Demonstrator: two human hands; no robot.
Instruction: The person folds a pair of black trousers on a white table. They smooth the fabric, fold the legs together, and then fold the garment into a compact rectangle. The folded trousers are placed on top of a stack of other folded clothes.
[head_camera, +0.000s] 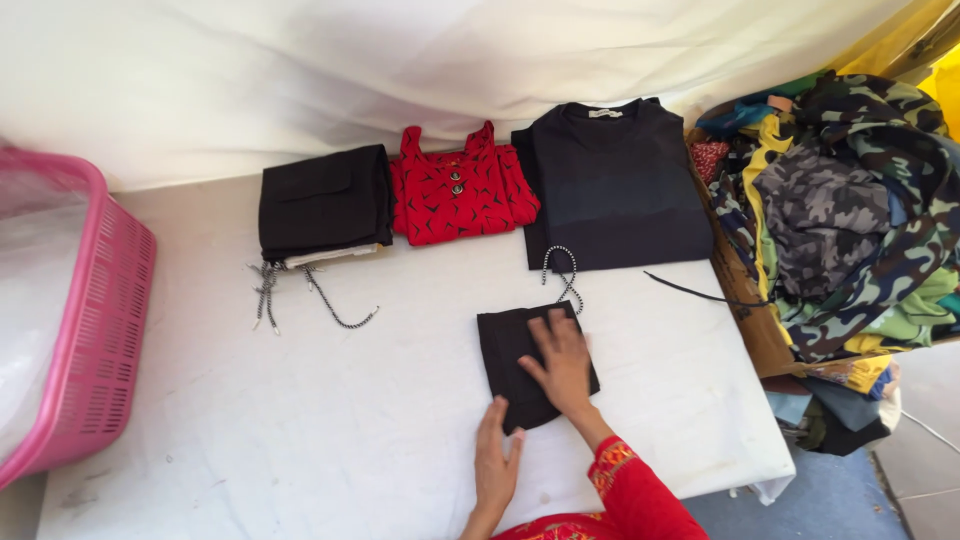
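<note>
1. A small folded black garment (532, 362) is seen lying flat on the white-covered counter (300, 420), near its front edge and in front of the row of folded clothes at the back.

2. The garment is judged to be light, soft and limp: it lies in thin layers with no stiffness of its own, and would be expected to sag and come unfolded if lifted by one corner.

3. A black-and-white drawstring cord (566, 275) is seen looping out from the garment's far edge; it is loose and could be expected to trail or snag when the garment is moved.

4. The cloth looks matt rather than slippery, and nothing fragile is visible in it. It is judged best taken along a folded edge or supported from beneath, so that the layers are kept together.

5. The right hand (560, 368) is laid flat on top of the garment, fingers spread and pressing down; nothing is gripped by it.

6. The left hand (496, 462) is open, palm down on the counter, with its fingertips at the garment's near left corner. Whether they touch the cloth cannot be told. Nothing is held.

7. The garment thus lies directly beneath the right hand and just ahead of the left.

8. Behind it are found a folded black T-shirt (615, 190), a red patterned top (460, 190) and folded black trousers (322, 200) with cords. A pink basket (90, 320) stands at the left, and a heap of clothes (850, 220) at the right.
</note>
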